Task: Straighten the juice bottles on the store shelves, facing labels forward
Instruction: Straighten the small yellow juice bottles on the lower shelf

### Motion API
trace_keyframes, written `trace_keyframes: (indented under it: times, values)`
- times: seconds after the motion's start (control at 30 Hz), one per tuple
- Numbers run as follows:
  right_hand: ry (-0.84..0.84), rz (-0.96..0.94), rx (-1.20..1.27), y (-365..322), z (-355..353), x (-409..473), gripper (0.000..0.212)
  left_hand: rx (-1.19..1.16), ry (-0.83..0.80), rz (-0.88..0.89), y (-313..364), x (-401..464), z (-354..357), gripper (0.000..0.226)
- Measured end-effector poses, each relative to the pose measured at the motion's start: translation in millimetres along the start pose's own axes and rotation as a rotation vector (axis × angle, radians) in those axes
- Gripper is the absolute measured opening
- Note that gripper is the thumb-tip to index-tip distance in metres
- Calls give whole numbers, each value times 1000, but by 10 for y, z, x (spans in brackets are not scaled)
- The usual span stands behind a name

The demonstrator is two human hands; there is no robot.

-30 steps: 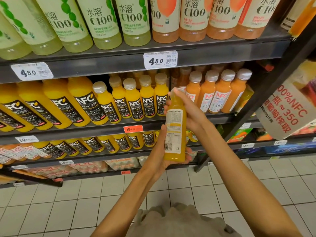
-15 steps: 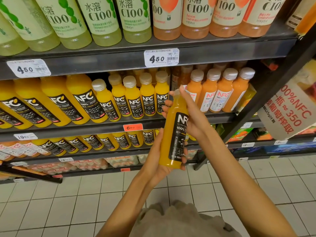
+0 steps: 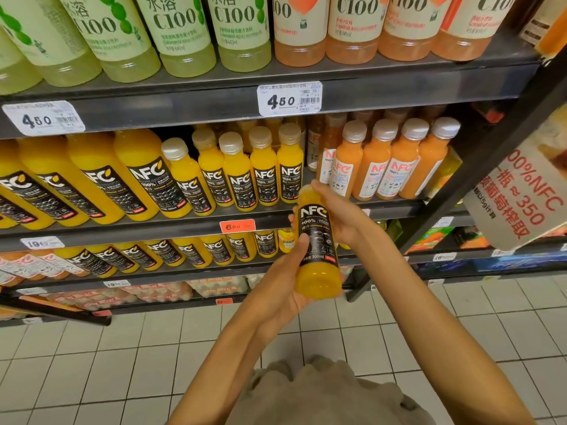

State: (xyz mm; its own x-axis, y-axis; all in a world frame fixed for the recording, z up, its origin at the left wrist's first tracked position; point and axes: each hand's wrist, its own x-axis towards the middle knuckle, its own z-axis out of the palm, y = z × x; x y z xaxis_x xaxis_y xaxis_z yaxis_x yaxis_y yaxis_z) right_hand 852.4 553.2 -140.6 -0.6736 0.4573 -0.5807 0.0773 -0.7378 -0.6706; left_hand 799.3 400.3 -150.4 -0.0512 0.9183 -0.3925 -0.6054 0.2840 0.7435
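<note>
One small NFC orange juice bottle [image 3: 317, 240] in hand, black label facing the camera — not yet shelved.

Left hand [image 3: 288, 289] cups its base, thumb on the label; right hand [image 3: 340, 216] wraps the neck. Beyond, the middle shelf [image 3: 184, 223] row of 5 small NFC bottles [image 3: 242, 173] faces forward; the peach-coloured NFC bottles [image 3: 395, 161] beside them sit slightly turned.

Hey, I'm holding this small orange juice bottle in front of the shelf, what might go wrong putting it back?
1. The held bottle may slip: the left hand only cups its base.
2. Sliding it into the tight row of small NFC bottles might knock neighbours askew.
3. The right hand might twist the black label away from the front.
</note>
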Motion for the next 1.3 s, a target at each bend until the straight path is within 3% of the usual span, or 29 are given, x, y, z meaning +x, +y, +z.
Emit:
trace_keyframes:
  times: [0.1,0.17,0.43,0.63,0.77,0.93,1.07,1.3]
  values:
    - [22,54,67,57,-10,22,40,5,-32,-29,-40,-8,-12,49]
    - [-12,-15,72,-6,3,10,41,56,-3,-40,-101,-9,-59,52]
    - [-192,-722,-291,-219,94,-251,34,261,-4,155,-115,254,-272,50]
    - [-302,-713,-400,-266,-4,-377,51,287,45,253,-79,553,-482,64]
    - [-58,-692,-636,-219,-52,-254,45,360,58,241,-104,716,-534,56]
    - [240,-821,-820,-274,-129,-51,35,431,123,284,-66,989,-569,49]
    - [277,-884,-911,-385,-165,94,36,409,249,272,29,1257,-580,56]
    - [351,-907,-894,-439,-214,286,42,569,489,301,75,1564,-447,46]
